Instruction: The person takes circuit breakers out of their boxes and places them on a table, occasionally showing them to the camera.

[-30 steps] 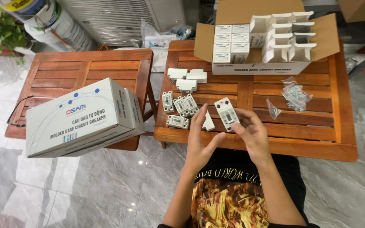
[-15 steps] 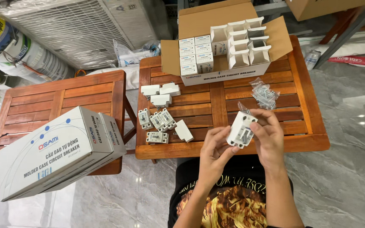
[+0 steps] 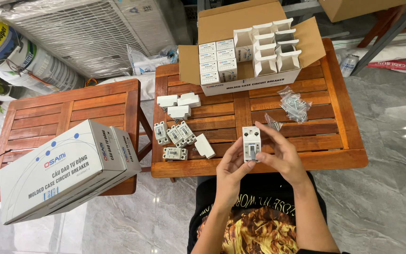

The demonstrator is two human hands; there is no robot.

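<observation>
A white circuit breaker with a grey switch stands upright between both hands above the near edge of the right wooden table. My left hand pinches its left side and my right hand grips its right side and top. To the left on the table lie several loose white breakers and one small white box. Small clear bags of screws lie just beyond my right hand.
An open cardboard carton with small white boxes, some open, stands at the table's far side. Three small white boxes lie near it. A large closed white carton rests on the left wooden table. Grey tiled floor surrounds both tables.
The breaker has been turned upright in my hands, face toward me. The view has shifted, so the tables and cartons sit further right and lower in frame.
</observation>
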